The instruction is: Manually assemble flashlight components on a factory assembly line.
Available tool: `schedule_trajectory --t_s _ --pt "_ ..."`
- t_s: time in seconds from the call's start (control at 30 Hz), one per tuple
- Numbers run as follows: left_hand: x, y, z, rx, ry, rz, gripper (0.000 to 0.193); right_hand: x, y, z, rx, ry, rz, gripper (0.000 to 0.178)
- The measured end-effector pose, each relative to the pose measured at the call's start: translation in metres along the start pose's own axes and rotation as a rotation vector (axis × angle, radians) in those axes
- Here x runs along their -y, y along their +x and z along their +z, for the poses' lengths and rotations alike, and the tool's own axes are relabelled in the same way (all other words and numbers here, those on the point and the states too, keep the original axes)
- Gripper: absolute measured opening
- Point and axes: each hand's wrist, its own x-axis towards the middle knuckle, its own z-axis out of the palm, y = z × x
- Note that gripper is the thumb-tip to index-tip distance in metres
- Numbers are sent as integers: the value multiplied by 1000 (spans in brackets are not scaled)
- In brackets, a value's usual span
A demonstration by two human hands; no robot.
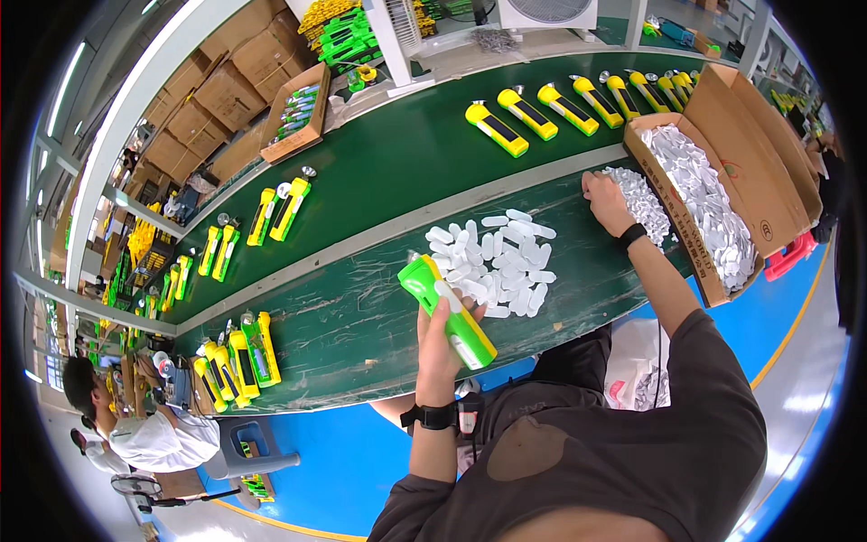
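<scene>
Left hand (435, 343) is wrapped around a green-yellow flashlight (464, 338), seemingly unfinished, while half-curled right hand (607, 201), hold unclear, is at many remaining small white pieces (645, 204).

Blue floor (334, 479), stacked cartons (230, 95) — white post (387, 43), strip light (67, 88)

Scuffed green bench (361, 271) under loose white oval pieces (517, 266), smaller white parts (643, 203) and yellow-green devices (242, 363)

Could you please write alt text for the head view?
A person's left hand holds a green-and-yellow handheld device at a workbench, near white oval pieces; the right hand is by small white pieces and an open cardboard box.
</scene>
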Motion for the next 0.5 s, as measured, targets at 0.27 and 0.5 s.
schedule_trajectory --t_s 0.27,0.5 --pt "-3 3 4 84 384 135 33 87 -9 -53 214 1315 148 10" --pt "4 12 8 115 532 241 39 188 -46 -79 446 1690 107 10"
